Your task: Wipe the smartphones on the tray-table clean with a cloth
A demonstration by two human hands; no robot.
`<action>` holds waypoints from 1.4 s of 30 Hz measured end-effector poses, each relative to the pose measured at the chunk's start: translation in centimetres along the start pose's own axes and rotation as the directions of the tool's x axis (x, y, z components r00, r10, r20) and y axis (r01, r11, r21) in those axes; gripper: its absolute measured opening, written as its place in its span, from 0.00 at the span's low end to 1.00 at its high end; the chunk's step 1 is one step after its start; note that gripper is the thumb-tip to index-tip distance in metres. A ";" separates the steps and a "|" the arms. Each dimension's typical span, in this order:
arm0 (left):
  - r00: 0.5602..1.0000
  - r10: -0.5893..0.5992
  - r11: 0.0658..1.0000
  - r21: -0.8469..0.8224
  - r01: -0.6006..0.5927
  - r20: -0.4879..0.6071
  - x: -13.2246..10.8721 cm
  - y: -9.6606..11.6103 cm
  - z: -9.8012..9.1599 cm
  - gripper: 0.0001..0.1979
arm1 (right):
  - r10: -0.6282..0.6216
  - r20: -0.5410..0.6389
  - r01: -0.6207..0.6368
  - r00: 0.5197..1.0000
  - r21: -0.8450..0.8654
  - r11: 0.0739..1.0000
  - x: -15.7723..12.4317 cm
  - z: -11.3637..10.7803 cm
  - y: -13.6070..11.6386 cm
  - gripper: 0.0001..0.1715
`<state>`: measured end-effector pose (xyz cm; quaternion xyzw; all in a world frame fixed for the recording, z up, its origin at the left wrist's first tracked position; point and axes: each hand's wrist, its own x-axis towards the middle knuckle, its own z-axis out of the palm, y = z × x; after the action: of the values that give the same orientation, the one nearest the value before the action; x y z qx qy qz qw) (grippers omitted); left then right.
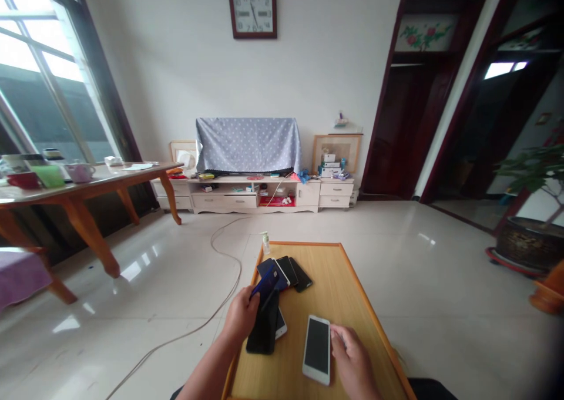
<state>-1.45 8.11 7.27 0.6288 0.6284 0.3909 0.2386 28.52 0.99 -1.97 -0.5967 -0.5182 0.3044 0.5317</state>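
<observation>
On the near half of the yellow wooden desk (341,300), a white rectangular smartphone (316,352) lies by the right hand (353,356), fingers bent, grip unclear. At the desk's left, fingers of the left hand (241,315) pinch a glossy blue phone (267,279); slackening could drop it onto a flat black smartphone (263,329).

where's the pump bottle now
In the head view, the pump bottle stands at the far left corner of the low wooden table, just beyond the dark phones.
</observation>
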 end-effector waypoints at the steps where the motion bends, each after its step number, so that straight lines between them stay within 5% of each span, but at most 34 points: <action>1: 1.000 -0.009 1.000 -0.012 0.009 0.010 1.7 -0.1 0.5 0.17 | 0.001 -0.001 -0.001 1.000 -0.004 1.000 0.1 0.0 0.0 0.28; 6: 0.997 -0.055 0.997 -0.048 0.057 0.049 9.0 -0.6 3.2 0.18 | -0.016 -0.020 0.015 1.000 -0.031 0.999 0.9 -0.1 -0.2 0.28; 12: 0.992 -0.116 0.993 0.013 0.115 0.048 14.0 -2.4 5.9 0.14 | -0.048 -0.002 0.047 0.999 -0.069 0.996 2.1 0.0 1.3 0.30; 19: 0.996 -0.091 0.977 0.197 0.086 0.013 16.2 -5.4 7.0 0.12 | -0.055 -0.026 0.054 0.998 -0.051 0.997 2.8 -0.1 1.4 0.26; 26: 0.998 -0.057 0.962 0.265 0.063 -0.031 15.7 -6.2 6.9 0.15 | -0.036 -0.012 0.035 0.999 -0.059 0.998 2.6 -0.3 0.7 0.28; 33: 0.983 0.041 0.967 0.254 0.006 -0.181 10.5 -3.6 4.8 0.20 | -0.044 0.010 0.044 0.999 -0.055 0.997 1.8 -0.3 0.0 0.28; 38: 0.955 0.242 0.955 0.215 -0.203 -0.172 0.8 0.9 4.7 0.17 | -0.009 0.012 0.009 1.000 0.005 1.000 0.7 -0.7 -0.6 0.30; 42: 0.920 0.392 0.914 0.115 -0.389 -0.001 -8.2 4.2 6.3 0.15 | 0.043 -0.024 -0.042 0.999 0.049 0.998 0.0 -1.4 -1.1 0.36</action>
<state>6.84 0.96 5.33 0.7492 0.5140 0.4023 0.1123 29.44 0.42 -0.55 -0.5985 -0.4911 0.3206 0.5458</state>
